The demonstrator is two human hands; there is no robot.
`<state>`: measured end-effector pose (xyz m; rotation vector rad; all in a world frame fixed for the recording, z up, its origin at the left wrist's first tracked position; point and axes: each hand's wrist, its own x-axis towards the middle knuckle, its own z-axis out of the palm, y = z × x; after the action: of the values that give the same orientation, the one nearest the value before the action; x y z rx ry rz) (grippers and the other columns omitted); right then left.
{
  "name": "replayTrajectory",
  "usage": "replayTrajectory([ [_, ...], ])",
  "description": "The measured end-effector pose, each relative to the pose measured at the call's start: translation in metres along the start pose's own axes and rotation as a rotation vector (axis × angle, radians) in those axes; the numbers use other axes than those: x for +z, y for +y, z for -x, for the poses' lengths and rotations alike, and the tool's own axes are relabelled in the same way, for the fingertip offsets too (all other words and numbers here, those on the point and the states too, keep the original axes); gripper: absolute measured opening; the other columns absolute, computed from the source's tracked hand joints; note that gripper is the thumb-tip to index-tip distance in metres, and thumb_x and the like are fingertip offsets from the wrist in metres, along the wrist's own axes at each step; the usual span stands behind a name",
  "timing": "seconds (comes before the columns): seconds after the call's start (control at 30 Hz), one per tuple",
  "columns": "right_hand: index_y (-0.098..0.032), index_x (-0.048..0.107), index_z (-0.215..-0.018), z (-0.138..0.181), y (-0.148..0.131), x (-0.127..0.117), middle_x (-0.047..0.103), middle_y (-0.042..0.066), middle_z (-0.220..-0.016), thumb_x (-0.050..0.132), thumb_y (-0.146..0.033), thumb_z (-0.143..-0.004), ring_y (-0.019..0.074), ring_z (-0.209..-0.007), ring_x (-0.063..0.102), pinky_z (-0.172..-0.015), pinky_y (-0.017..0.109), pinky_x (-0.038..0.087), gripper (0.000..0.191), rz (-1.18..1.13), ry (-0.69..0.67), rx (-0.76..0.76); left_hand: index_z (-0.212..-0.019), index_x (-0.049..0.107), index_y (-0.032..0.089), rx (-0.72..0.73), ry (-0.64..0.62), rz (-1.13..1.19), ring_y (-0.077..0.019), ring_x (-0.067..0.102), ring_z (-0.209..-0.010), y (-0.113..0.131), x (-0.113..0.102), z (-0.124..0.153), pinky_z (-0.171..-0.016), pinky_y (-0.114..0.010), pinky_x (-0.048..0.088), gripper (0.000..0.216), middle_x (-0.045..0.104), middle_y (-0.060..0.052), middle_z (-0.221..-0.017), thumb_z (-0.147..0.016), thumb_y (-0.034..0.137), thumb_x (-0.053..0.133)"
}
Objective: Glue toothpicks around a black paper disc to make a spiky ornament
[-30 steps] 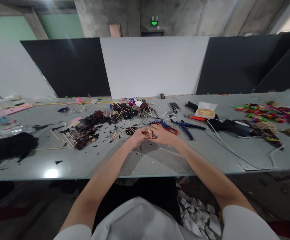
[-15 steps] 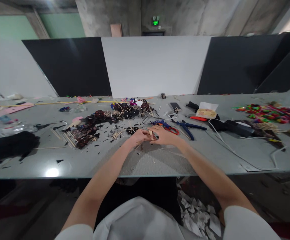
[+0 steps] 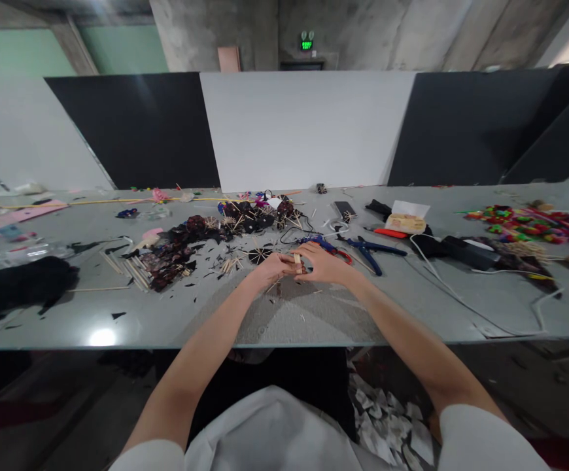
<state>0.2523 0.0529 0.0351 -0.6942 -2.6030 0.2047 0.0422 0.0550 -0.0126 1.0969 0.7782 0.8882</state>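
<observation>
At the middle of the table my left hand (image 3: 271, 268) and my right hand (image 3: 322, 264) meet at the fingertips, both with curled, closed fingers. A pale tan band (image 3: 297, 260) shows across the fingers between them; whether it is a plaster or a strip of material I cannot tell. Whatever small thing the fingers pinch is hidden. Just behind my left hand lies a black disc with pale sticks fanned over it (image 3: 259, 255). Beyond my right hand are a blue-handled tool (image 3: 322, 243) and blue-handled pliers (image 3: 369, 251).
To the left, loose wooden sticks (image 3: 135, 269) lie beside dark crumpled scraps (image 3: 169, 268) and black cloth (image 3: 24, 284). Stick-studded dark balls (image 3: 245, 219) sit behind. On the right are a phone (image 3: 344, 210), a white cable (image 3: 454, 294) and colourful pieces (image 3: 515, 222).
My hands stay together in nearly the same spot, with only slight finger movement. The view has shifted very slightly; nothing else has visibly moved.
</observation>
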Motion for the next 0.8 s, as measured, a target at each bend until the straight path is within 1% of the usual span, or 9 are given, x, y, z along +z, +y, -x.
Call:
replayTrajectory([
  [0.13,-0.021,0.061,-0.134,0.000,-0.001,0.000,0.066,0.014,-0.125,0.075,-0.057,-0.086,0.0335,-0.118,0.058,-0.107,0.051,0.042,0.061,0.044,0.021,-0.006,-0.082,0.080,0.008,0.007,-0.002,0.012,-0.0244,0.077,-0.081,-0.003,0.000,-0.001,-0.080,-0.033,0.058,0.044,0.080,-0.015,-0.085,-0.047,0.023,0.102],
  [0.3,-0.023,0.063,-0.132,0.000,0.000,0.001,0.068,0.013,-0.121,0.075,-0.056,-0.086,0.0322,-0.115,0.060,-0.106,0.049,0.043,0.058,0.041,0.008,-0.020,-0.080,0.079,0.008,0.024,0.014,0.038,-0.0268,0.078,-0.084,-0.007,0.007,-0.002,-0.080,-0.034,0.059,0.040,0.079,-0.015,-0.081,-0.052,0.026,0.101],
  [0.37,-0.023,0.063,-0.134,0.000,0.002,0.003,0.068,0.012,-0.123,0.074,-0.056,-0.087,0.0325,-0.117,0.060,-0.107,0.049,0.042,0.059,0.040,0.011,-0.017,-0.079,0.078,0.009,0.031,0.025,0.052,-0.0267,0.078,-0.084,-0.008,0.009,-0.002,-0.080,-0.035,0.060,0.038,0.079,-0.014,-0.079,-0.054,0.027,0.101],
  [0.43,-0.024,0.058,-0.141,0.001,0.003,0.004,0.066,0.013,-0.130,0.073,-0.058,-0.087,0.0342,-0.125,0.057,-0.111,0.051,0.039,0.065,0.057,0.023,0.004,-0.079,0.078,0.009,0.038,0.034,0.065,-0.0261,0.078,-0.083,-0.007,0.010,-0.003,-0.082,-0.035,0.060,0.036,0.078,-0.012,-0.078,-0.057,0.026,0.100],
  [0.53,-0.025,0.046,-0.154,0.001,0.003,0.005,0.057,0.015,-0.144,0.074,-0.063,-0.085,0.0377,-0.136,0.049,-0.116,0.056,0.034,0.084,0.087,0.035,0.046,-0.079,0.077,0.009,0.046,0.045,0.081,-0.0253,0.078,-0.084,-0.005,0.009,-0.004,-0.085,-0.036,0.060,0.031,0.078,-0.011,-0.078,-0.061,0.024,0.098],
  [0.6,-0.026,0.042,-0.156,0.001,0.003,0.004,0.055,0.015,-0.147,0.073,-0.065,-0.084,0.0379,-0.138,0.048,-0.117,0.057,0.033,0.087,0.092,0.029,0.053,-0.079,0.076,0.009,0.044,0.050,0.087,-0.0253,0.078,-0.085,-0.003,0.007,-0.004,-0.087,-0.037,0.060,0.029,0.077,-0.011,-0.078,-0.063,0.022,0.097],
  [0.73,-0.027,0.053,-0.147,0.001,0.001,0.002,0.063,0.013,-0.136,0.068,-0.060,-0.092,0.0344,-0.130,0.054,-0.112,0.054,0.038,0.066,0.104,0.044,0.006,-0.078,0.076,0.009,0.036,0.051,0.089,-0.0261,0.078,-0.088,-0.002,0.006,-0.003,-0.091,-0.039,0.060,0.028,0.077,-0.011,-0.078,-0.064,0.021,0.096],
  [0.8,-0.026,0.057,-0.142,0.000,0.001,0.002,0.066,0.012,-0.131,0.068,-0.059,-0.092,0.0337,-0.125,0.057,-0.110,0.052,0.040,0.061,0.122,0.068,-0.015,-0.079,0.076,0.009,0.037,0.048,0.089,-0.0262,0.078,-0.089,-0.002,0.006,-0.003,-0.092,-0.039,0.059,0.029,0.078,-0.011,-0.080,-0.064,0.022,0.097],
])
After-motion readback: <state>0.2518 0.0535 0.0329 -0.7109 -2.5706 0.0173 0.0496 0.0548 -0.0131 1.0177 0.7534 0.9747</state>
